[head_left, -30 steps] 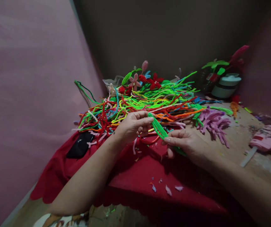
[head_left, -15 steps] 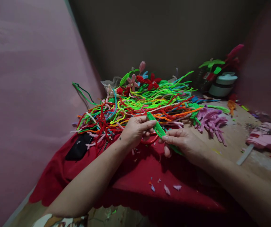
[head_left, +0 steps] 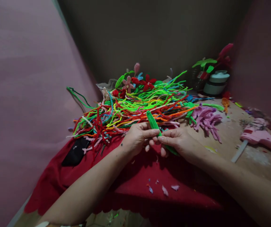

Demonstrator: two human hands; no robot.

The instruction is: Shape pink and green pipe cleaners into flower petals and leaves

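A folded green pipe cleaner [head_left: 152,122] stands up between my two hands over the red cloth [head_left: 135,176]. My left hand [head_left: 137,137] pinches its lower part with thumb and forefinger. My right hand [head_left: 178,142] pinches the same piece from the right, its fingertips touching those of the left; the stem's tail runs under the right palm. Just behind the hands lies a big heap of pipe cleaners [head_left: 135,107] in green, red, orange, yellow and blue.
Pink pipe-cleaner petals [head_left: 205,119] lie right of the heap. A pink glue gun [head_left: 260,137] rests on the wooden table at the right. A white lidded jar [head_left: 217,82] and finished flowers [head_left: 137,80] stand at the back. A black phone [head_left: 75,151] lies left on the cloth.
My hands have drawn together until the fingertips touch. The left pinch slid down the green pipe cleaner, whose loop now looks pressed narrow and stands more upright.
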